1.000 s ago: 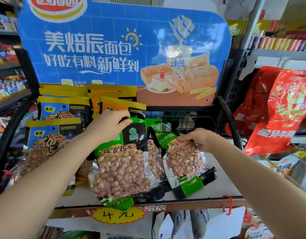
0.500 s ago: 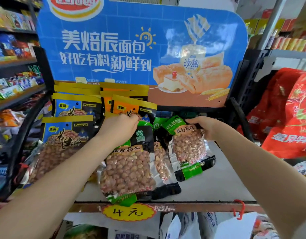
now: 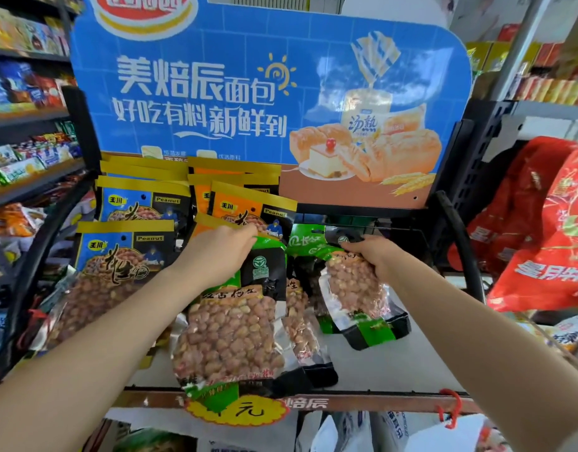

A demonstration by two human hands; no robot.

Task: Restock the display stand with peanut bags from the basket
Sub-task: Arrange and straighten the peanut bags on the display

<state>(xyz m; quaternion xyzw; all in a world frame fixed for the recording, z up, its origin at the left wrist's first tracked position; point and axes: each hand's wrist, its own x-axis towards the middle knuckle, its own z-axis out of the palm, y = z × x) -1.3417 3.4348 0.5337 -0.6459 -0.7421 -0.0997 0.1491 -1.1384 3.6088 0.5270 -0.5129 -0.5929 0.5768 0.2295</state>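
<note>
On the display stand's shelf (image 3: 395,363), 1 green peanut bag (image 3: 229,334) is gripped at its top by the left hand (image 3: 220,247); another (image 3: 356,288), just right, is clasped by the right hand (image 3: 374,252), both grips closed

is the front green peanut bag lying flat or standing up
Lying flat: the front green peanut bag lies face up on the shelf, its bottom edge overhanging the front rail.

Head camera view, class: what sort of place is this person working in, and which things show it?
Most likely a small grocery or convenience shop: a branded bread display sign tops the stand, a handwritten yellow price tag marks its front edge, and side shelves hold packaged snacks.
</note>
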